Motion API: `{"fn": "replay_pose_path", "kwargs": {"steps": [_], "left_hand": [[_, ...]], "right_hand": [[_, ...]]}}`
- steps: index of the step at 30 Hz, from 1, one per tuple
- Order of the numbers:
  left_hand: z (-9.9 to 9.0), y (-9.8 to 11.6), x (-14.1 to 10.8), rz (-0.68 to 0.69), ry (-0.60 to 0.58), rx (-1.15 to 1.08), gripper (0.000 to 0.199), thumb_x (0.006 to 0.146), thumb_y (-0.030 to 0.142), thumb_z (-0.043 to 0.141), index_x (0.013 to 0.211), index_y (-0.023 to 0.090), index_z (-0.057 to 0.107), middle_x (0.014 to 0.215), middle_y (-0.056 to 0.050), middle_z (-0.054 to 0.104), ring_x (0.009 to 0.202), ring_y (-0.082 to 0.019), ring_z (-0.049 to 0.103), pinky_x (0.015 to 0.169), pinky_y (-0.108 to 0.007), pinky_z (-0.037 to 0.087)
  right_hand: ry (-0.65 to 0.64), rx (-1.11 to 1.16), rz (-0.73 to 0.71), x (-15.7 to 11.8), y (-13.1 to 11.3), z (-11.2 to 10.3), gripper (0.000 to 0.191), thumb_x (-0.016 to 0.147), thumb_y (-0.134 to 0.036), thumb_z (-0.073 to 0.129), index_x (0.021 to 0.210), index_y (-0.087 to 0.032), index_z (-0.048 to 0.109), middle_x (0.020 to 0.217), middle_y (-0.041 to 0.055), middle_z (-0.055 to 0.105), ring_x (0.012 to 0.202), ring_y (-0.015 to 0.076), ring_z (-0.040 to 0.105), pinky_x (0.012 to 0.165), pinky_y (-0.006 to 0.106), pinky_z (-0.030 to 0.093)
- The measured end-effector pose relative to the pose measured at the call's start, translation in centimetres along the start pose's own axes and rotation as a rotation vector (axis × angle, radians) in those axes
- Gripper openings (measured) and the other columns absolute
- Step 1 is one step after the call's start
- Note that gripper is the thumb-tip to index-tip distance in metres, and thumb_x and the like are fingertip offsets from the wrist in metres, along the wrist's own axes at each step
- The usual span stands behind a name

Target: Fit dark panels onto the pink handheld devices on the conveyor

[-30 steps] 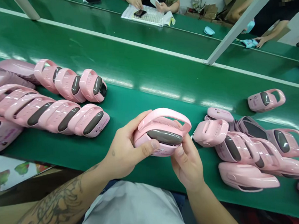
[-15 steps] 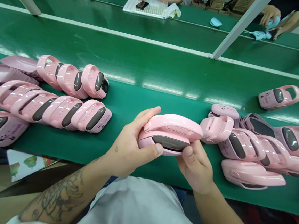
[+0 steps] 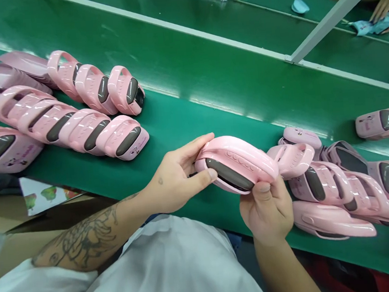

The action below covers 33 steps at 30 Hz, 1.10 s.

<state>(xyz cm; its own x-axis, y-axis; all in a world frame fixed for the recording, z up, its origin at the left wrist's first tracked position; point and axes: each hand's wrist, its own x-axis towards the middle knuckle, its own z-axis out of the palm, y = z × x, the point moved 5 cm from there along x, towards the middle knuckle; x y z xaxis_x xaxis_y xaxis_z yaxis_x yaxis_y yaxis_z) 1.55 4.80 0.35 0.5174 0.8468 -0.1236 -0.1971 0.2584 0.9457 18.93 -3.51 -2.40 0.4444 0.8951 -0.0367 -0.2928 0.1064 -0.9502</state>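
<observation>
I hold a pink plastic housing with a loop handle (image 3: 237, 162) in front of my body, over the near part of the green bench. It has a dark oval window and a row of small raised bumps along its side. My left hand (image 3: 175, 175) grips its left end, thumb on the window's edge and fingers behind. At the right end, my right hand (image 3: 268, 207) pinches it from below with the thumb in front; its other fingers are partly hidden. Close to the right hand lies another pink housing (image 3: 293, 159).
Rows of similar pink housings (image 3: 122, 136) stand at left beside stacked pale pink shells (image 3: 7, 76). More housings (image 3: 333, 219) crowd the right. A white post (image 3: 333, 20) rises beyond a white rail (image 3: 170, 27). A co-worker's hand (image 3: 386, 4) handles blue pieces at far right.
The held housing has tilted, its right end lower, and a dark gap now shows along its lower edge. Both hands stay on it. The camera view has shifted slightly.
</observation>
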Motion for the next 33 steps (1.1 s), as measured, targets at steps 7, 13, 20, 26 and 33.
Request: {"fn": "replay_pose_path", "kwargs": {"steps": [7, 13, 20, 26, 33], "left_hand": [[0.3, 0.2, -0.5, -0.005, 0.013, 0.029, 0.077, 0.088, 0.025, 0.086, 0.159, 0.017, 0.06, 0.158, -0.014, 0.065, 0.149, -0.038, 0.059, 0.126, -0.049, 0.049], [0.1, 0.3, -0.5, 0.083, 0.011, 0.049, 0.07, 0.081, 0.029, 0.094, 0.147, 0.021, 0.072, 0.158, -0.013, 0.065, 0.149, -0.039, 0.058, 0.127, -0.052, 0.047], [-0.3, 0.5, -0.2, 0.16, -0.02, 0.136, 0.071, 0.081, 0.028, 0.094, 0.148, 0.023, 0.071, 0.15, -0.013, 0.071, 0.137, -0.036, 0.068, 0.117, -0.045, 0.056], [-0.3, 0.0, 0.9, 0.182, -0.048, 0.209, 0.075, 0.076, 0.032, 0.095, 0.147, 0.02, 0.072, 0.14, -0.015, 0.068, 0.133, -0.036, 0.065, 0.112, -0.045, 0.058], [1.4, 1.4, 0.8, 0.081, 0.2, 0.414, 0.069, 0.072, 0.042, 0.089, 0.137, 0.021, 0.078, 0.117, -0.01, 0.067, 0.111, -0.031, 0.069, 0.098, -0.043, 0.061]], "right_hand": [[0.039, -0.039, -0.052, -0.9, -0.4, -0.3, 0.044, 0.102, -0.05, 0.072, 0.14, -0.029, 0.07, 0.151, 0.012, 0.071, 0.142, 0.0391, 0.065, 0.114, 0.063, 0.056], [0.059, -0.039, -0.061, -1.5, -0.7, -0.5, 0.043, 0.101, -0.048, 0.073, 0.14, -0.029, 0.072, 0.152, 0.012, 0.069, 0.146, 0.0404, 0.061, 0.117, 0.067, 0.053], [-0.048, -0.161, -0.034, -2.1, -1.3, -1.2, 0.07, 0.088, -0.053, 0.088, 0.149, -0.028, 0.065, 0.16, 0.0152, 0.063, 0.151, 0.043, 0.057, 0.119, 0.067, 0.052], [-0.033, -0.104, 0.055, -1.4, -1.1, -1.4, 0.061, 0.087, -0.044, 0.089, 0.142, -0.026, 0.069, 0.152, 0.0151, 0.068, 0.147, 0.0432, 0.06, 0.122, 0.067, 0.048], [-0.142, 0.086, 0.232, -0.6, -0.2, -0.3, 0.063, 0.091, -0.052, 0.084, 0.147, -0.03, 0.066, 0.159, 0.0127, 0.064, 0.153, 0.0391, 0.055, 0.126, 0.066, 0.044]]}}
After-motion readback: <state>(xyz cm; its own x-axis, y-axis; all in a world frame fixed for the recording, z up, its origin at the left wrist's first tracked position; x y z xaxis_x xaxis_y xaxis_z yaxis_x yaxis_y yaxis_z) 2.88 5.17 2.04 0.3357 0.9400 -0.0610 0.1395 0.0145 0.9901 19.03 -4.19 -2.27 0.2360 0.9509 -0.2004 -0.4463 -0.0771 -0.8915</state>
